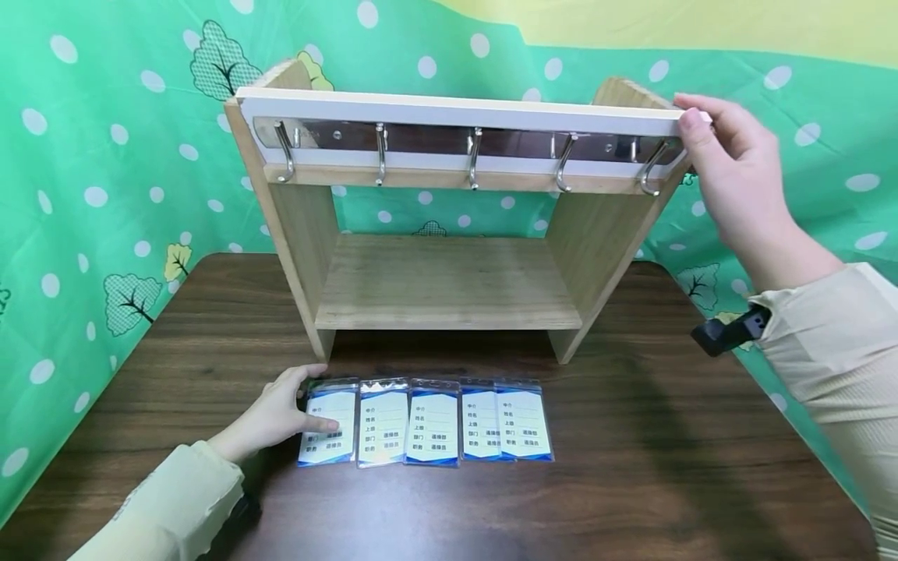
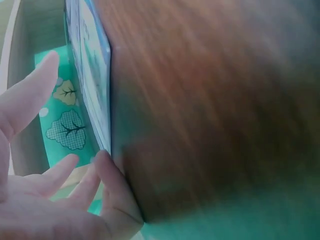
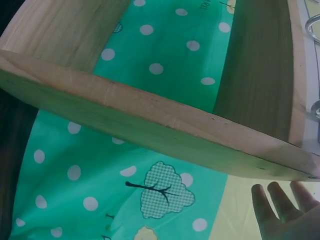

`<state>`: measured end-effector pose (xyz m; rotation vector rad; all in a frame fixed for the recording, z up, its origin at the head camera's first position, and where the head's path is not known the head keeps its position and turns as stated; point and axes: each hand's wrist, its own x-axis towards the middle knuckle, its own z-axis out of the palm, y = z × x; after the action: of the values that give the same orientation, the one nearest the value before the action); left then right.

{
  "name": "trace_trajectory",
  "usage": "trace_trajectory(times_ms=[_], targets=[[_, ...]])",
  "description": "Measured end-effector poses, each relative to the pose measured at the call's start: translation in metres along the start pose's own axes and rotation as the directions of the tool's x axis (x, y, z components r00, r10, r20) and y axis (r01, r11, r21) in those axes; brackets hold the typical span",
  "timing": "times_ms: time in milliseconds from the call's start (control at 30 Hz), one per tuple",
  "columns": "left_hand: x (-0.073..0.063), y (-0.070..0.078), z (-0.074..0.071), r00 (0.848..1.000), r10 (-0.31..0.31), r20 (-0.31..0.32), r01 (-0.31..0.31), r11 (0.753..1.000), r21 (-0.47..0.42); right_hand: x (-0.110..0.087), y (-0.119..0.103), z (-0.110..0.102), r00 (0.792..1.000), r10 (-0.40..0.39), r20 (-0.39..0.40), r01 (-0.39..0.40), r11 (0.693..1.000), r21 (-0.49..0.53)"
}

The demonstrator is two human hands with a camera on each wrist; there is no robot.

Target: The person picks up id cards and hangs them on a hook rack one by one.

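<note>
Several name badges (image 1: 433, 425) in clear plastic sleeves, printed white and blue, lie side by side on the table; the two rightmost overlap. My left hand (image 1: 281, 413) is at the leftmost badge (image 1: 328, 413), its thumb stretched over the card and its fingers by the left edge. In the left wrist view those fingers (image 2: 115, 185) reach the card's edge. A wooden shelf (image 1: 449, 280) with a row of metal hooks (image 1: 474, 160) stands behind the badges. My right hand (image 1: 737, 164) holds its upper right corner, thumb in front and fingers behind. Nothing hangs on the hooks.
The dark wooden table (image 1: 449, 514) spreads around the shelf and badges. Behind it hangs a green dotted cloth (image 1: 140, 140) with tree prints. The shelf's side panel (image 3: 150, 112) crosses the right wrist view.
</note>
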<state>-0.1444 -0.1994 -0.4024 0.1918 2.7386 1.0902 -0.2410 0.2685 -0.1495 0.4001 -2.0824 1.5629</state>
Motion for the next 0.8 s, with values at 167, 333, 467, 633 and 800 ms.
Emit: trace_trajectory(times_ms=[167, 333, 467, 633, 800], targets=[[0.001, -0.003, -0.002, 0.999, -0.036, 0.022, 0.037, 0.998, -0.041, 0.002, 0.004, 0.0, 0.999, 0.044, 0.01, -0.043, 0.998, -0.055], [0.002, -0.006, -0.004, 0.998, -0.065, 0.018, 0.066, 0.995, -0.07, -0.001, 0.009, 0.004, 0.999, 0.034, -0.003, -0.034, 0.999, 0.032], [0.001, -0.006, -0.004, 0.999, -0.045, 0.007, 0.045, 0.998, -0.037, -0.002, 0.014, 0.012, 0.998, -0.03, -0.051, 0.035, 0.994, 0.104], [0.002, -0.006, -0.004, 1.0, -0.029, 0.004, 0.029, 1.0, 0.0, 0.0, 0.021, 0.021, 0.987, -0.103, -0.12, 0.116, 0.987, 0.108], [0.006, -0.006, -0.005, 1.0, -0.011, 0.016, 0.011, 1.0, 0.026, 0.002, 0.026, 0.024, 0.982, -0.12, -0.149, 0.135, 0.986, 0.096]])
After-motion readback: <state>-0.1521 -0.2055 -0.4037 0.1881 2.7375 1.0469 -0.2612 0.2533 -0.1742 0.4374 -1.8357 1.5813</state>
